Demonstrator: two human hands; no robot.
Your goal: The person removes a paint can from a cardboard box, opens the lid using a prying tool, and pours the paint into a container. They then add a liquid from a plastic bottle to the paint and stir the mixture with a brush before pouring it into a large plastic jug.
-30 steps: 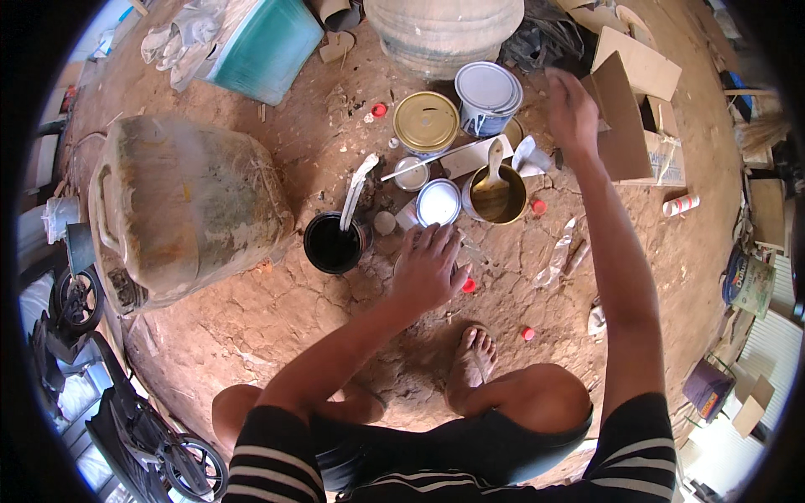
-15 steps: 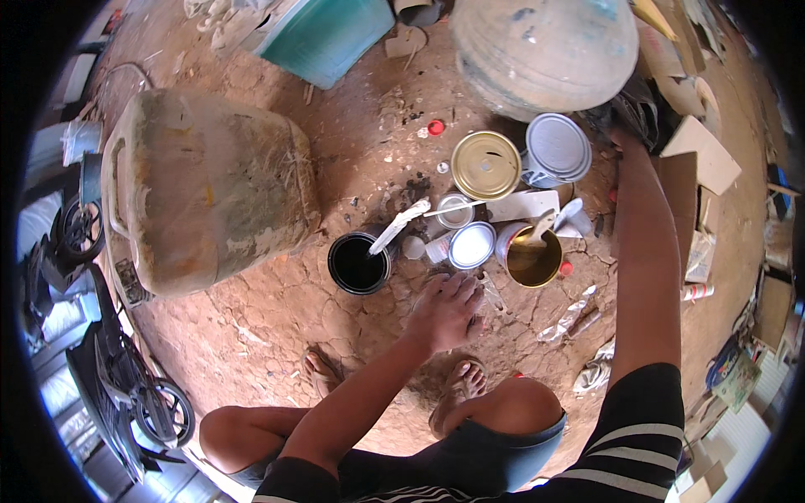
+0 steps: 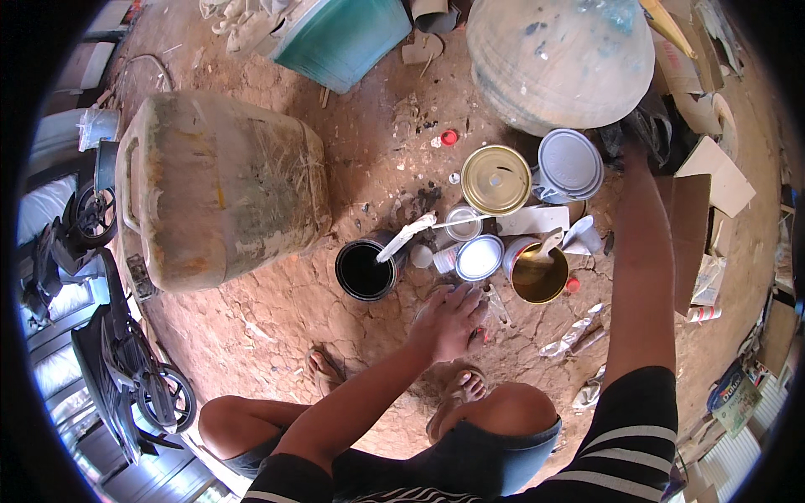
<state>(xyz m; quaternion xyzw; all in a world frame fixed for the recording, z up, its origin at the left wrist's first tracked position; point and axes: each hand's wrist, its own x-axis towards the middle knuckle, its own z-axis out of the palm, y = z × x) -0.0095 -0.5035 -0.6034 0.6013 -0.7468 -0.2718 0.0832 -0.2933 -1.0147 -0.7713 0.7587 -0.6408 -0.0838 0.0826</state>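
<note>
You are squatting on a dry, cracked dirt floor (image 3: 277,335) with your paint things spread out in front of you.

Start with the big stuff. A big dirty plastic jug (image 3: 222,189) lies on its side to your left, scratched and stained. A big round pale tub (image 3: 560,59) stands at the top, and a teal box (image 3: 344,33) is near it.

Now the cans. The gold-lidded can (image 3: 495,179) and the grey-lidded can (image 3: 569,163) are shut, so I think they are not used yet. The black can (image 3: 365,270) is open, with a white stick (image 3: 406,236) leaning in it. The can of brown-gold paint (image 3: 539,277) is open too, also with a stick in it. A small white lid (image 3: 480,257) lies between them. So it looks like opening and stirring has begun.

Your left hand (image 3: 449,318) rests flat, fingers spread, just below the white lid, holding nothing. Your right hand (image 3: 633,151) reaches up past the grey-lidded can. I cannot tell if it holds anything.
</note>
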